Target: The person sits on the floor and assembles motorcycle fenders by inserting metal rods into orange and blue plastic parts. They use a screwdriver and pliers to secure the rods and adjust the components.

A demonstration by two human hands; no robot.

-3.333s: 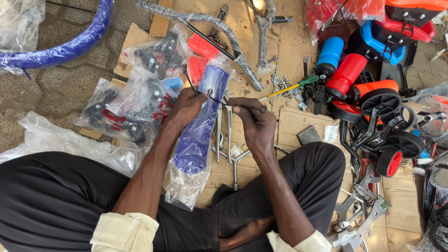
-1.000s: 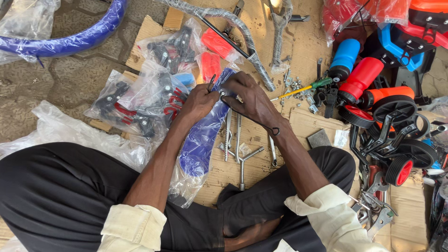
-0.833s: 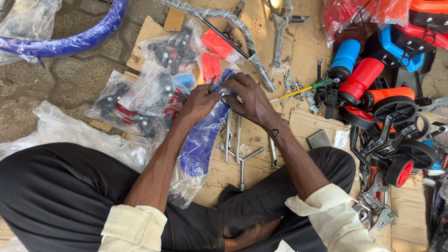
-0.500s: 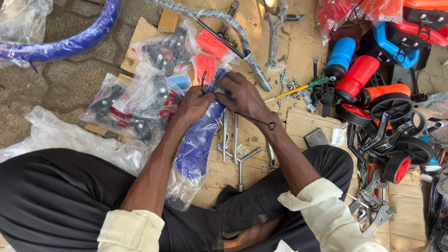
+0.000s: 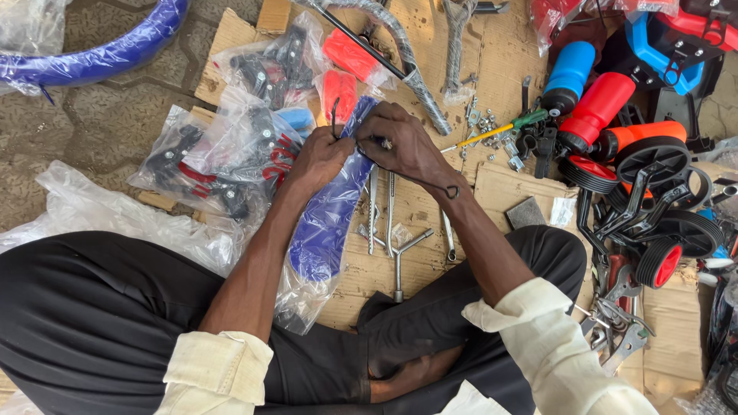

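Observation:
A long blue curved plastic piece [image 5: 329, 223], wrapped in clear plastic, lies on cardboard between my knees. My left hand [image 5: 319, 157] pinches its upper end along with a thin bent dark wire. My right hand [image 5: 403, 142] grips the same upper end from the right, with a small metal fastener showing between its fingers. A thin dark wire loop hangs at my right wrist. Both hands meet over the top of the blue piece.
Metal wrenches and rods [image 5: 392, 230] lie on the cardboard [image 5: 507, 192] beside the blue piece. Clear bags of black and red parts [image 5: 223, 161] sit to the left. Small wheels [image 5: 653, 261], blue and red bottles [image 5: 584, 100] and a screwdriver [image 5: 492, 132] lie to the right. A blue tube [image 5: 100, 58] is far left.
My hands have shifted up from the middle of the blue piece to its top end. A thin bent wire now sticks up from my left fingers.

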